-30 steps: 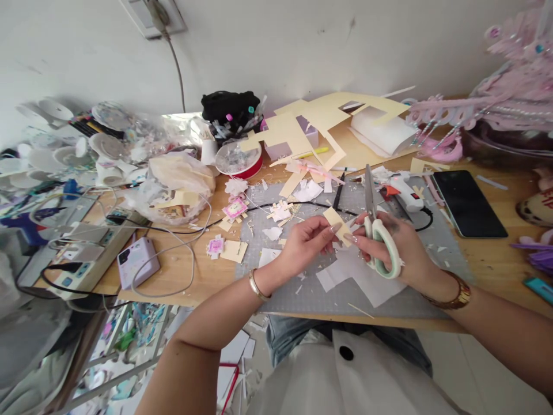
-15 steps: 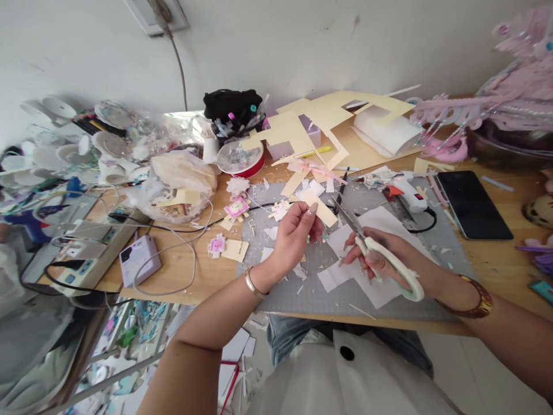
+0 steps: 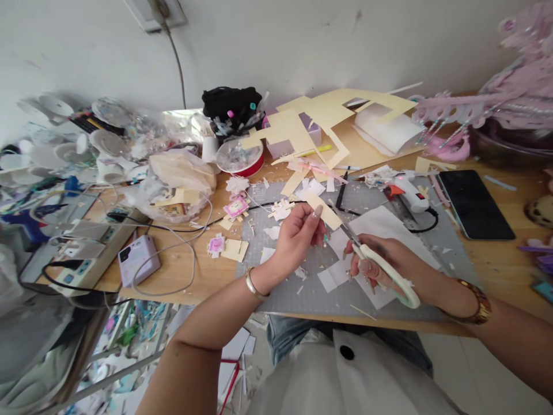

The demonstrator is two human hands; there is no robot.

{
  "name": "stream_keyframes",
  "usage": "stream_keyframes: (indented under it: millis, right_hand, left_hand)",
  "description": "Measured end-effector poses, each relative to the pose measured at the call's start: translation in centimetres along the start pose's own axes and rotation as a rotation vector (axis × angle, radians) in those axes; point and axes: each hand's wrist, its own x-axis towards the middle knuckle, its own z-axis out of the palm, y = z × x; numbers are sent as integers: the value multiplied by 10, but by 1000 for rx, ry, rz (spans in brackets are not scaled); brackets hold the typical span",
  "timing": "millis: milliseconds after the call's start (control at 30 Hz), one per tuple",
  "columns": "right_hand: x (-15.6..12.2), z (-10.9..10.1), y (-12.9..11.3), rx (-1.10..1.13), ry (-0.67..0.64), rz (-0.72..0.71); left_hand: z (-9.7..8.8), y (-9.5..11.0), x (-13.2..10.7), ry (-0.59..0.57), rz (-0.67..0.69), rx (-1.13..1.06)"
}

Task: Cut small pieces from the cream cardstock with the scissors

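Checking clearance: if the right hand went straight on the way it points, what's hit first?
Most likely the cream card strip in the left hand: the scissors in the right hand point at its lower-right end. Depth is unclear; they may be touching.

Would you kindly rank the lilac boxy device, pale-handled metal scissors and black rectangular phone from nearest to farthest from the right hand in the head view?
1. Pale-handled metal scissors: held in the right hand.
2. Black rectangular phone: to its right.
3. Lilac boxy device: far left.
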Motion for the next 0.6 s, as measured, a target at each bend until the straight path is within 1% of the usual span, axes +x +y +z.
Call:
stream_keyframes:
  millis: [300,467,600]
  right_hand:
    - [-1,0,8,8,-10,40]
    - [0,1,8,16,-7,79]
    - [1,1,6,3,-14,81]
  left_hand:
    - [-1,0,1,-20,7,25]
    - [-2,1,0,-27,21,49]
    - [-4,-1,1,-34,40,93]
